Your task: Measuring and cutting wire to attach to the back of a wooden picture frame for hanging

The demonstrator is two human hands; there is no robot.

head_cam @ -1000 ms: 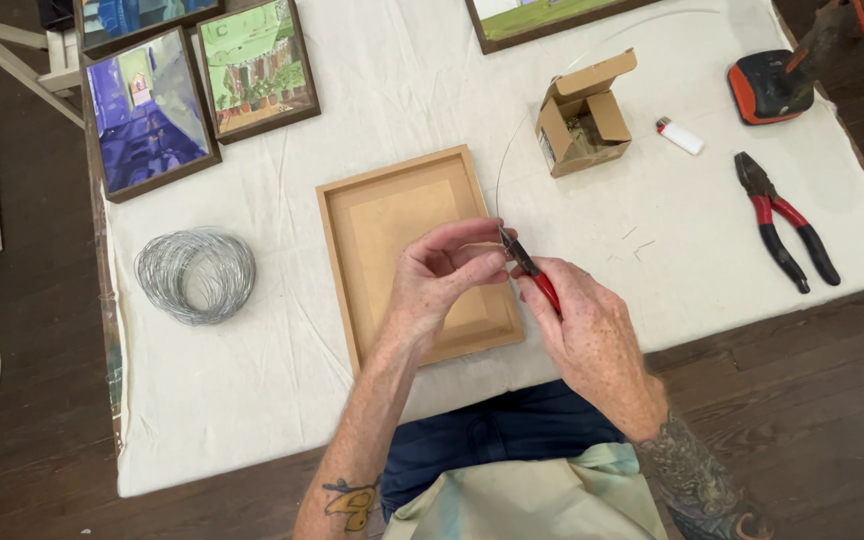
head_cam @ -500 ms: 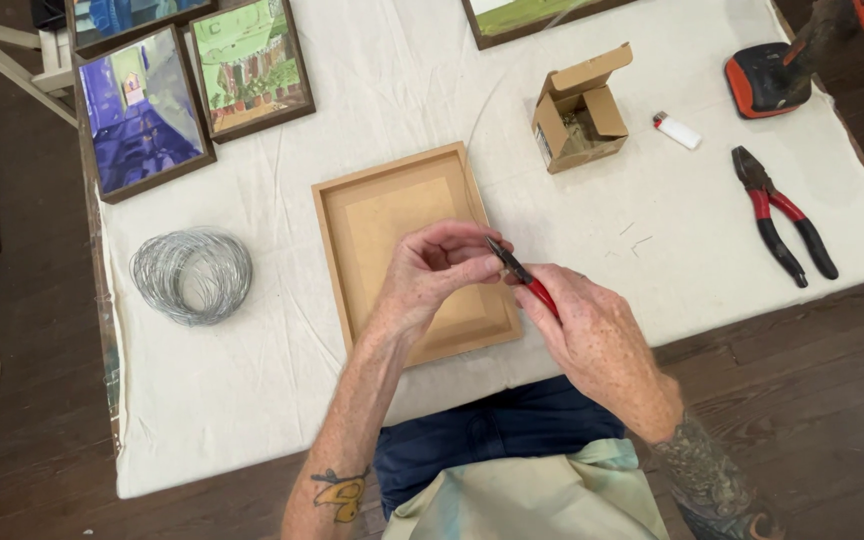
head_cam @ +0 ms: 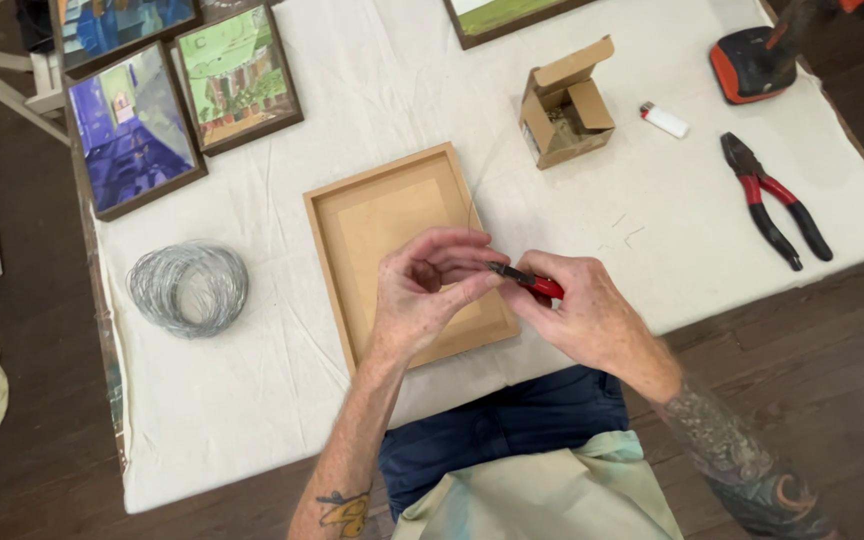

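A shallow wooden frame (head_cam: 372,215) lies back-up on the white cloth in front of me. Over its near right corner my right hand (head_cam: 587,320) grips small red-handled pliers (head_cam: 527,281), their dark jaws pointing left. My left hand (head_cam: 427,290) meets the jaw tips with thumb and fingers pinched around a thin wire (head_cam: 473,205) that runs up along the frame's right side. What the fingertips pinch is too small to make out.
A coil of grey wire (head_cam: 189,288) lies left of the frame. At the right sit an open cardboard box (head_cam: 564,105), a white lighter (head_cam: 664,120), larger red-and-black pliers (head_cam: 775,200) and an orange-black tool (head_cam: 747,62). Framed paintings (head_cam: 237,78) lie at the far left.
Both hands have stayed together over the frame's near right corner with the pliers; they shifted only slightly and the view moved a little.
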